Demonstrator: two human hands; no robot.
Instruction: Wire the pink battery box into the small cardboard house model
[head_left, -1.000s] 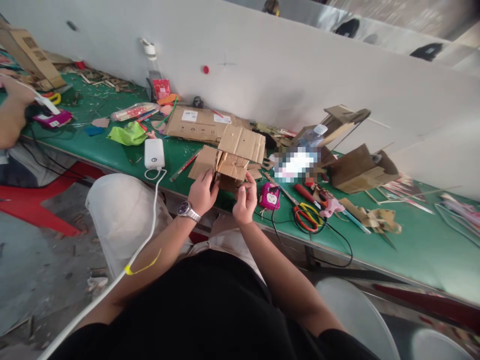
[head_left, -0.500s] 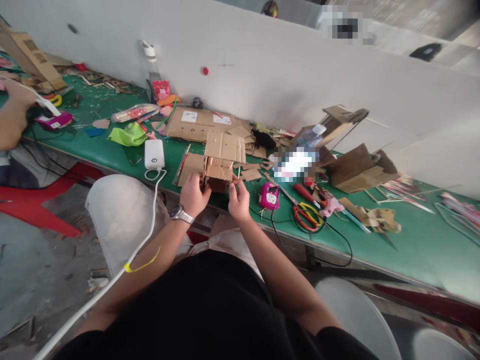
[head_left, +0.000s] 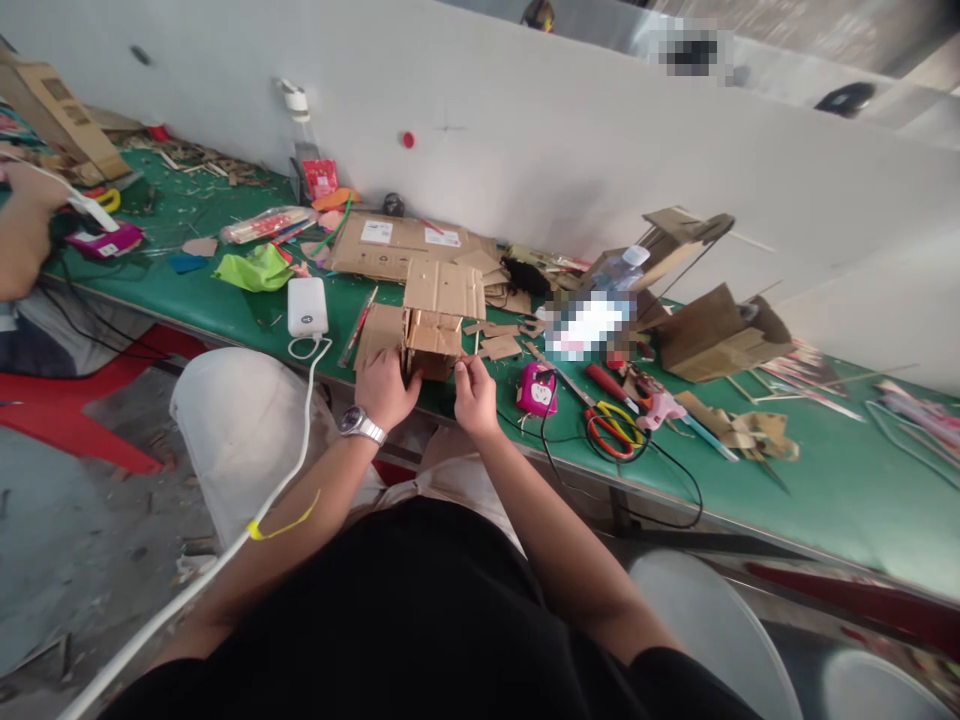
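Observation:
A small cardboard box with an open front and a raised flap stands at the table's near edge. My left hand grips its lower left side, the thumb at the front opening and the other fingers partly hidden behind the cardboard. At the box's lower right corner, my right hand is closed in a pinch. What lies between those fingertips is too small to make out. A short pale stick shows just above them. Flat cardboard lies to the left of the box.
Left of me are a white power bank with a cable and green cloth. On the right lie a pink socket block, scissors, a pink glue gun and cardboard models. Another person's hand is far left.
The view has shifted slightly. My right fingertips have shifted a little at the box's lower right corner; my left hand keeps its hold on the box.

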